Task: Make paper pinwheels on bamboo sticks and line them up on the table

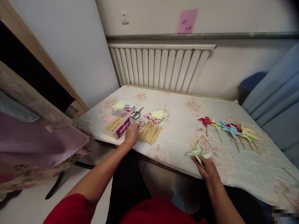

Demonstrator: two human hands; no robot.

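1. At the far left of the table (177, 102), a shallow box (118, 127) with a purple label holds wooden sticks, kept together so they do not roll. Behind it lie loose coloured paper squares (121, 106).

2. Just right of the box lie scissors (137, 113) and a small heap of shiny pins or tacks (140, 122); they are too small to name for certain. All the supplies are bunched in this corner, seemingly within one arm's reach.

3. The left hand (132, 134) reaches into this cluster, knuckles up and fingers curled down at the gap between the box and the loose pile of sticks (150, 133). From above I cannot tell whether it has pinched anything or is only touching the cloth.

4. Behind the sticks sits a second stack of cut paper (157, 115), red, yellow and pink.

5. Nearer the front edge, the right hand (206, 166) rests on the table with its fingers closed lightly on the lower part of a pale green pinwheel (198, 152). The folded blades lie flat on the cloth in front of the fingertips, pinned there, it seems, so the paper keeps its shape.

6. Further right, well apart from both hands, a row of finished pinwheels (230, 130) on sticks lies in a line: red, yellow, blue, red, yellow.

7. A radiator (158, 67) stands behind the table, with a pink note (187, 21) on the wall above.
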